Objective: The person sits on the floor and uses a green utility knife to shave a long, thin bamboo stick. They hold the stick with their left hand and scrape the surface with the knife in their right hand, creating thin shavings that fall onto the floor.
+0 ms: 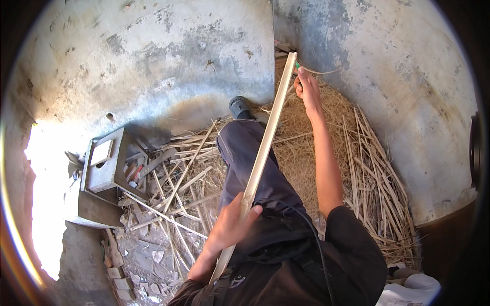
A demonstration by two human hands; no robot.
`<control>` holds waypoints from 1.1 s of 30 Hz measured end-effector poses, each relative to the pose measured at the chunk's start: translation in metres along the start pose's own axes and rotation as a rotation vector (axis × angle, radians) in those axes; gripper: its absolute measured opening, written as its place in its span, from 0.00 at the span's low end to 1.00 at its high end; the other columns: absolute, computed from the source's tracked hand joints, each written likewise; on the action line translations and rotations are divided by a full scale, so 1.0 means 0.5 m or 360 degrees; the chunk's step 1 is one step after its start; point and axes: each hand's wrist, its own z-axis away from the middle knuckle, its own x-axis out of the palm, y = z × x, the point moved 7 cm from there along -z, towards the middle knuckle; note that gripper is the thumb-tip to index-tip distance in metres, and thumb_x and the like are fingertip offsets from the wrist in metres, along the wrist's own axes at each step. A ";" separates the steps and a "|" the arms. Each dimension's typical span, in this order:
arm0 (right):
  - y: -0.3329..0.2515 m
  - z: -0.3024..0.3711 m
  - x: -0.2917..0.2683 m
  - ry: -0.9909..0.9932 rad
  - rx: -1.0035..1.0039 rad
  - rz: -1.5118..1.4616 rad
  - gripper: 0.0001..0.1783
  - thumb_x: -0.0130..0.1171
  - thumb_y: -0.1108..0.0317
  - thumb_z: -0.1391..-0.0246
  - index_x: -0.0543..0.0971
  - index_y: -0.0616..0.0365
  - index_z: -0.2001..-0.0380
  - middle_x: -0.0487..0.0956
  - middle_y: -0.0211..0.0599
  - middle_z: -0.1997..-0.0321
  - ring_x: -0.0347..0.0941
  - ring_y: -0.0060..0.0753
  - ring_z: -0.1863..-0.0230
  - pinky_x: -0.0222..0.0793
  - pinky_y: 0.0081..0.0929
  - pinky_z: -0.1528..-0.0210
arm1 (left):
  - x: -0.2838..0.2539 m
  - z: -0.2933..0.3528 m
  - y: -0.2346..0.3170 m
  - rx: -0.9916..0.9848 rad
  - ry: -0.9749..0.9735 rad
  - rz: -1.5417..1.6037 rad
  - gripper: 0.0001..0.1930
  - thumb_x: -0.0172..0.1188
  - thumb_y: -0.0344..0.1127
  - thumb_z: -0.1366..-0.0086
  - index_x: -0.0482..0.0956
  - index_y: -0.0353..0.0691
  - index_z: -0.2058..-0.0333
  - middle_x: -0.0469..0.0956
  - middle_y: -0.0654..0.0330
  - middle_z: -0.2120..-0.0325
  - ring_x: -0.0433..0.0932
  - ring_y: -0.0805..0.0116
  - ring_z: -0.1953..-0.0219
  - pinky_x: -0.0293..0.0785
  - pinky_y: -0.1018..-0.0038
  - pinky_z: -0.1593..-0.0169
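Note:
A long pale split-bamboo strip point(272, 122) runs slantwise from beside my waist, over my leg, to the far corner. Around its lower part my left hand point(232, 222) is closed, with the thumb lying across the strip. My right hand point(308, 92), arm stretched out, is closed near the far end of the strip. It grips a small tool with a green part point(297, 65), held against the strip's right side; most of the tool is hidden by the fingers. A thin curved sliver point(326, 72) sticks out to the right of that spot.
Fine straw-like shavings point(301, 132) cover the floor ahead. Many loose bamboo sticks point(375, 188) lie at the right, and others point(178, 188) lie crossed at the left beside a wooden box-like stand point(107, 160). Stained walls point(168, 56) close in the far side. A black cable point(317, 245) hangs over my lap.

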 end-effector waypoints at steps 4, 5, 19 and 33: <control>-0.046 0.067 0.024 -0.0001 0.0078 -0.0157 0.34 0.46 0.39 0.22 0.76 0.58 0.35 0.62 0.15 0.78 0.52 0.09 0.82 0.48 0.17 0.79 | -0.001 -0.009 -0.006 -0.0008 -0.0058 0.0162 0.14 0.52 0.42 0.17 0.74 0.35 0.54 0.69 0.70 0.83 0.67 0.82 0.80 0.62 0.77 0.75; -0.052 0.083 0.027 -0.0013 0.0085 -0.0145 0.33 0.44 0.40 0.22 0.77 0.58 0.36 0.63 0.15 0.78 0.52 0.08 0.81 0.47 0.15 0.80 | -0.008 -0.012 -0.007 0.0040 -0.0024 0.0195 0.14 0.52 0.42 0.17 0.74 0.35 0.55 0.69 0.70 0.83 0.66 0.82 0.81 0.62 0.77 0.76; -0.137 0.432 0.118 -0.0559 -0.0585 0.0414 0.17 0.68 0.53 0.34 0.83 0.56 0.57 0.80 0.30 0.72 0.74 0.22 0.77 0.66 0.23 0.75 | -0.047 -0.019 0.024 0.0113 0.0188 0.0135 0.15 0.60 0.41 0.21 0.73 0.36 0.64 0.73 0.64 0.84 0.72 0.76 0.81 0.67 0.72 0.75; -0.170 0.476 0.159 -0.0620 -0.0853 0.0593 0.19 0.74 0.46 0.43 0.84 0.50 0.64 0.80 0.27 0.77 0.77 0.32 0.79 0.70 0.32 0.77 | -0.047 -0.008 0.046 0.0265 0.0363 -0.0089 0.15 0.65 0.38 0.26 0.71 0.34 0.65 0.76 0.47 0.82 0.79 0.46 0.79 0.69 0.60 0.73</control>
